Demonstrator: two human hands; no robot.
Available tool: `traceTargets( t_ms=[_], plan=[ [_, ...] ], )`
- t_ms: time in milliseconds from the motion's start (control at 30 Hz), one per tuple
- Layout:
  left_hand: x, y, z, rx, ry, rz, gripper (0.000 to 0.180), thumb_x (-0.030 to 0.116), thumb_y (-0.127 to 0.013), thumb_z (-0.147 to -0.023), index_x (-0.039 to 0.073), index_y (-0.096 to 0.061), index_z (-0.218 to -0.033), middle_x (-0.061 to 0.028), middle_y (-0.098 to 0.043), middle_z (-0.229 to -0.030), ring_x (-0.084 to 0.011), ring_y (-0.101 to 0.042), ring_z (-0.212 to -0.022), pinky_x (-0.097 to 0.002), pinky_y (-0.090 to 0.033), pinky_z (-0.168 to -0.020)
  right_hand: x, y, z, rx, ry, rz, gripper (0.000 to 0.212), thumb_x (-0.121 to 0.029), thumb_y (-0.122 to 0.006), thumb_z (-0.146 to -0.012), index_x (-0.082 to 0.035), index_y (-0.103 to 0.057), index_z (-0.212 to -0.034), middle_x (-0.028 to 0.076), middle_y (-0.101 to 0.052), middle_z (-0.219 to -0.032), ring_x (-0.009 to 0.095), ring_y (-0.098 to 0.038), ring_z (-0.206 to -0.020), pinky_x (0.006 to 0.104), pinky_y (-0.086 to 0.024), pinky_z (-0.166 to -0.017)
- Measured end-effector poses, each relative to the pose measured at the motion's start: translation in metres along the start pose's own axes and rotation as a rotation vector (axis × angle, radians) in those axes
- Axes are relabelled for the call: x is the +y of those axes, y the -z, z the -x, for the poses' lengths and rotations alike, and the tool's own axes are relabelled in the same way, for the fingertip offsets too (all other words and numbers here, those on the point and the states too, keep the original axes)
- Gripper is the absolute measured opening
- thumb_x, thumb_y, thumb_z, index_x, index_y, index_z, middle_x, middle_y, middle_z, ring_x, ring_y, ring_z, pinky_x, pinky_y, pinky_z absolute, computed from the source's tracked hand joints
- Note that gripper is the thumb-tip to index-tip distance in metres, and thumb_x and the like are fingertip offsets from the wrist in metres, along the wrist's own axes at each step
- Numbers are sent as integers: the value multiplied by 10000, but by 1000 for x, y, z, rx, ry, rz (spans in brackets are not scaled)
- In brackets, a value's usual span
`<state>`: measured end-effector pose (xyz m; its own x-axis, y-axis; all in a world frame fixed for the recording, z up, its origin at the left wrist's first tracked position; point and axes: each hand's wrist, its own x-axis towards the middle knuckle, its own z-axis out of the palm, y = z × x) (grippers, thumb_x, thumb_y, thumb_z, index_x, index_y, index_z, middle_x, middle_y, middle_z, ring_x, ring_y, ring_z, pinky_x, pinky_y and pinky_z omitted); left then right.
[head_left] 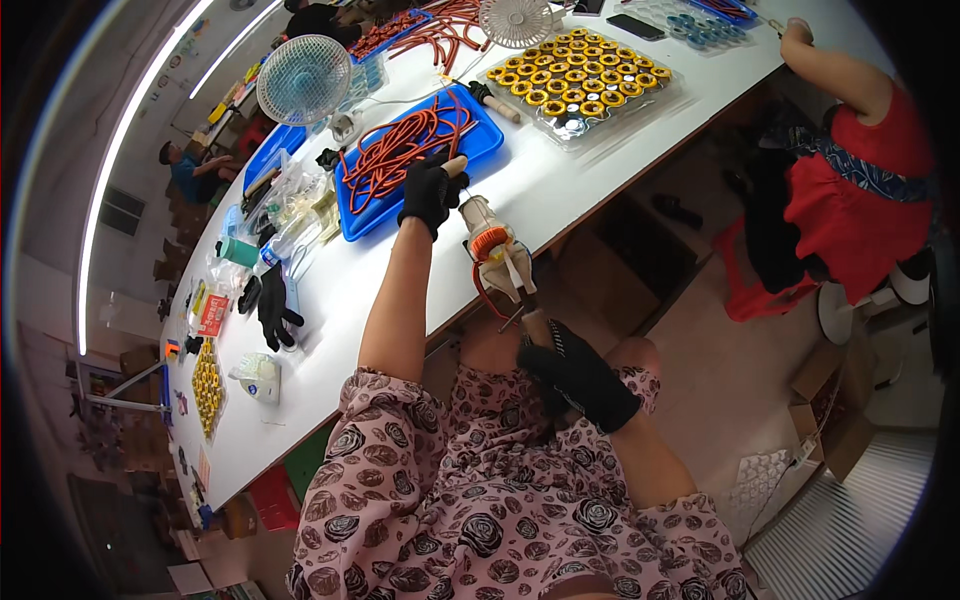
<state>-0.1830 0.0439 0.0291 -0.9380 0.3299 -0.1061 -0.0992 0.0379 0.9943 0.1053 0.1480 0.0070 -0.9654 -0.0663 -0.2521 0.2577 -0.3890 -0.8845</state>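
Observation:
A ring coil [490,243] wound with orange-red wire sits in a pale holder at the table's near edge, with a loose end of red wire curving down beside it. My right hand [585,378], in a black glove, is wrapped round the wooden handle [538,328] of a tool whose front end reaches up to the coil. Just beyond the coil, my left hand [430,195] is closed, also in a black glove with a bare fingertip showing. What its fingers grip is hidden. Beside it, a blue tray [490,140] holds a tangle of red-brown wire [405,150].
Yellow ring cores [580,72] stand in a clear tray on the white table [330,300]. A wooden-handled tool [497,103] lies nearby. Two fans [304,80], plastic bags [300,200] and a black glove [275,308] are further left. A person in red [860,210] sits at right.

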Motion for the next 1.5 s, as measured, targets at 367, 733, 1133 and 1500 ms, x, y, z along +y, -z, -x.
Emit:
traceTargets(
  t_ms=[367,733,1133,1500],
  plan=[
    [53,-10,11,194,-323,-101,124,121,-627,-790,11,-641,-846,-28,-537,-555,-75,-412,-380,-233,-286,-353,-21,3,-5,-326,-308,-670,106,-175,-533,-879,-87,-490,-917,-46,-368,-532,48,-316,-376,206,-263,-348],
    [118,-60,23,235,-1221,-881,218,244,-612,-790,77,-660,-921,-116,-645,-722,-224,-639,-638,-314,-486,-603,-13,5,9,-136,-221,-421,163,-205,-577,-859,-68,-499,-901,-8,-478,-577,72,-436,-403,214,-330,-359],
    [17,4,8,18,-57,-156,125,130,-626,-731,6,-625,-739,-55,-537,-561,-96,-426,-400,-240,-314,-356,-23,-12,-6,-62,-150,-178,144,-200,-553,-859,-86,-481,-910,-35,-447,-570,45,-406,-407,196,-329,-368],
    [6,6,22,-60,-8,-221,136,124,-617,-740,16,-573,-669,-54,-537,-582,-102,-431,-411,-236,-320,-360,-9,-14,19,0,-170,-160,213,-216,-590,-826,-79,-476,-942,-22,-476,-629,57,-427,-428,214,-347,-380]
  ],
)
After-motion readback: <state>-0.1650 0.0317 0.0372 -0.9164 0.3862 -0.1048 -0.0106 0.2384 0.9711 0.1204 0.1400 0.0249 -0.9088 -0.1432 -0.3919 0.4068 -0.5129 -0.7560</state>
